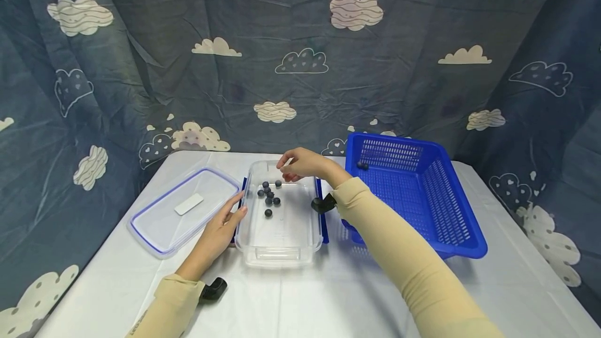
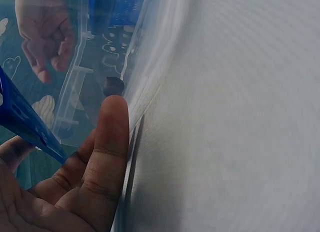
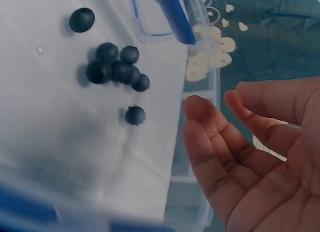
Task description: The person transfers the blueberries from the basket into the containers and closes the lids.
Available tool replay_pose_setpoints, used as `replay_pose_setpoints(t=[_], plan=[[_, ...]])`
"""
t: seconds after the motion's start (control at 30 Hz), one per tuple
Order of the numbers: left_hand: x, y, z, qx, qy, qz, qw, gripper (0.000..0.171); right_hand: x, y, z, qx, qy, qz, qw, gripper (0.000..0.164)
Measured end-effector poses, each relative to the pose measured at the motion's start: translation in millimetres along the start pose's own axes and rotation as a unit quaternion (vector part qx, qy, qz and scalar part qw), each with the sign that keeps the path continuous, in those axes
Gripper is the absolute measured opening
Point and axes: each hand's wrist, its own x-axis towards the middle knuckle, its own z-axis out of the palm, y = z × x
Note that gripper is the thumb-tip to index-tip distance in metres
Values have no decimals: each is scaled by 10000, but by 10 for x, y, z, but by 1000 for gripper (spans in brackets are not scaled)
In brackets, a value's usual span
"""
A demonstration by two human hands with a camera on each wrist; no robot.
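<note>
Above open room in the box [image 1: 298, 228], right fingers [image 3: 206, 162] hang released; left fingers [image 1: 228, 206] touch its edge, relaxed.

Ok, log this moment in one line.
left hand: touching side of clear container | right hand: over its far end, holding nothing | dark balls: most in container, two in blue basket | lid: off, beside container

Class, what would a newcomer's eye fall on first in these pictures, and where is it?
The large blue perforated plastic basket on the right of the white cloth-covered table probably catches the eye first. Next come the small, round, dark berry-like balls inside the clear rectangular plastic container near the middle. The right hand hovers over its far end; the left hand touches its left side.
</note>
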Motion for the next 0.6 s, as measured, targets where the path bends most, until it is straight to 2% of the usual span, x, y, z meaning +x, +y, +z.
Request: replay_pose_setpoints(t=[0.33,0.6], plan=[[1,-3,-11,-106,-29,-45,9999,57,-103,40,-232,208,314,-28,9993,24],[-6,-3,-2,-67,-30,-30,10000,57,-181,167,-416,231,613,-2,9979,28]])
